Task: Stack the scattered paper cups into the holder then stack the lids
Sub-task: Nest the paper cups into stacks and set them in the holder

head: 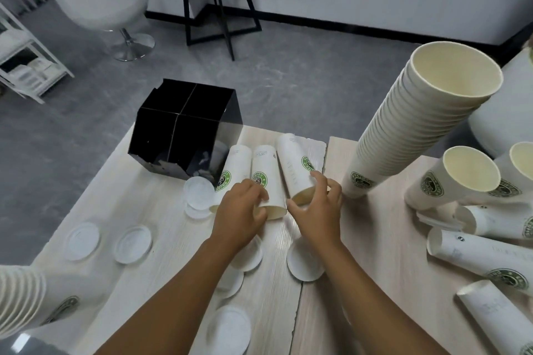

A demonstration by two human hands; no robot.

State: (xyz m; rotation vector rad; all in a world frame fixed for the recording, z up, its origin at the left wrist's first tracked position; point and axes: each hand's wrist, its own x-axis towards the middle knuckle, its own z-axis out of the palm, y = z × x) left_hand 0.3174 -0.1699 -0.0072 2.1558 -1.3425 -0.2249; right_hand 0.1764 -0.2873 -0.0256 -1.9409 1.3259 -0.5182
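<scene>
Cups are lying just ahead of both hands, long axes pointing away toward the holder (184,135); left hand (239,210) is gripping the middle cup (266,179), right hand (320,210) the right cup (294,164).

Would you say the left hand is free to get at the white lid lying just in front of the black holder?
Probably yes. The lid lies flat and uncovered beside the left hand, with bare table between them. However, that hand's fingers are curled on a lying paper cup, which it would have to let go first.
</scene>
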